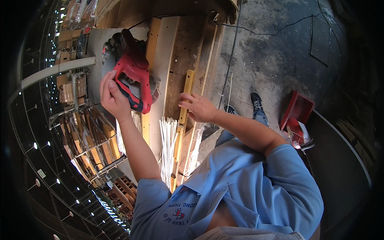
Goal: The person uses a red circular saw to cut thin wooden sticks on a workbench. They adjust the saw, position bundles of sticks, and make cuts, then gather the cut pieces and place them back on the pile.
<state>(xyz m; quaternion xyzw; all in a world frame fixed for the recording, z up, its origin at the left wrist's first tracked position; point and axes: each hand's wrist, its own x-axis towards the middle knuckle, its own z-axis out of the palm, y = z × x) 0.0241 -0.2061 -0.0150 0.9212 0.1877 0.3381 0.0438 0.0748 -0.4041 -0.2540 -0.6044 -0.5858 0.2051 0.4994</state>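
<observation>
A red and black power saw [134,66], which looks like a miter saw, stands over the bench at the upper left. My left hand [115,96] is closed at the side of its looped handle, fingers curled toward the red casing. Across the bench, my right hand [198,107] bends its fingers over a long yellow wooden strip [188,82] with small dark marks along it. The fingertips rest on the strip's left side; the thumb is lower down. A bundle of thin white sticks [168,136] lies between my forearms, beside the strip.
A cardboard box [168,7] sits at the bench's far end. Racks of wooden boards [90,148] stand to the left. A black cable [272,34] runs over the concrete floor. On the right are a red bin [298,106] and a dark panel [340,148].
</observation>
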